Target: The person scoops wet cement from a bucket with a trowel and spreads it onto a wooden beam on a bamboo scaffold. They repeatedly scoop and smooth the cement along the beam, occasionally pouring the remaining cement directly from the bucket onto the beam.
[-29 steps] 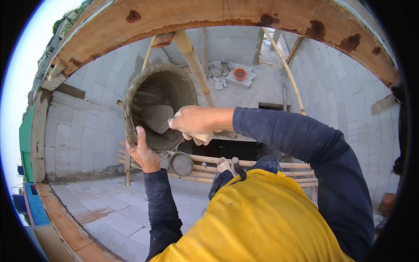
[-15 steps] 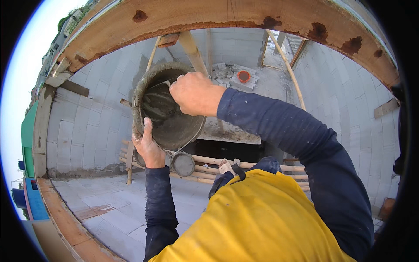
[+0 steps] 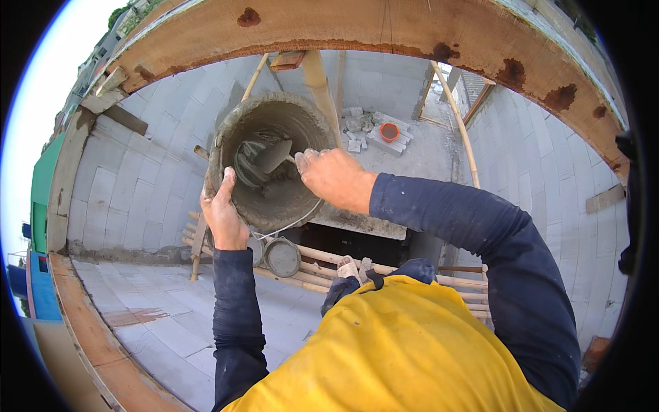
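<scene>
A mortar-crusted bucket (image 3: 312, 130) is tilted toward me, with its mouth facing up at the camera. My left hand (image 3: 225, 214) grips its near left rim, thumb over the edge and fingers around the outside. My right hand (image 3: 336, 177) is closed on the handle of a trowel (image 3: 273, 157), and the fist hides most of that handle. The trowel's grey blade lies inside the bucket, against wet grey mortar (image 3: 250, 165) on the left part of the bottom. A thin wire bail (image 3: 300, 221) hangs along the bucket's near right side.
Overhead spans a wooden beam (image 3: 357, 27). Bamboo poles (image 3: 319, 269) form a platform below, beside a round grey container (image 3: 282, 256) and my foot (image 3: 348, 267). An orange bucket (image 3: 389, 132) stands on grey blocks on the floor far below. Block walls (image 3: 542, 178) enclose the space.
My right hand has moved right and down, and the trowel blade now shows inside the bucket. The bucket's mouth has turned more toward me. My left hand keeps its hold on the rim.
</scene>
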The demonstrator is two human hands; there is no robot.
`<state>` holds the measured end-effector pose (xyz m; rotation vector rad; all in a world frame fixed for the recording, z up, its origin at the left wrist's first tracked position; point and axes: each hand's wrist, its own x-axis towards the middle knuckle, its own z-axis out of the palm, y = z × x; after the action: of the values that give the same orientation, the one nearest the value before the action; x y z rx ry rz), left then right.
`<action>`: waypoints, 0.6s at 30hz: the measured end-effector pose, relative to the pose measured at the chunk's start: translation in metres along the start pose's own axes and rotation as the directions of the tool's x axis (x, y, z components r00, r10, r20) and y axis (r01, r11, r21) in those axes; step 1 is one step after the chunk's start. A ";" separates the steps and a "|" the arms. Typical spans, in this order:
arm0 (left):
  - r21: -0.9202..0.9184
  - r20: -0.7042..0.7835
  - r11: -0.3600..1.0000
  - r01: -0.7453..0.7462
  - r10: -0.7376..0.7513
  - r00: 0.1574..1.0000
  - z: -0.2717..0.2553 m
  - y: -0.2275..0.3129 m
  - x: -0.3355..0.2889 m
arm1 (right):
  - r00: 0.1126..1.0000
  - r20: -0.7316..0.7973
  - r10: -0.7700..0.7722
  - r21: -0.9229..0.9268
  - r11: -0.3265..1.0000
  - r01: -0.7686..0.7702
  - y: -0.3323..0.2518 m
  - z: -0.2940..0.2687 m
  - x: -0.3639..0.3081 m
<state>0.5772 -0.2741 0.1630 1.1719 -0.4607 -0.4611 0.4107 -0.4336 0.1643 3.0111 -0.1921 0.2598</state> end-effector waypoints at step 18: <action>-0.015 -0.047 0.993 -0.116 0.116 0.992 0.002 0.004 -0.011 | 0.978 -0.148 0.149 -0.077 0.984 -0.162 -0.012 0.000 0.020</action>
<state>0.5677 -0.2681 0.1663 1.1301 -0.4811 -0.3362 0.4318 -0.4244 0.1671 2.8786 -0.4152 0.4650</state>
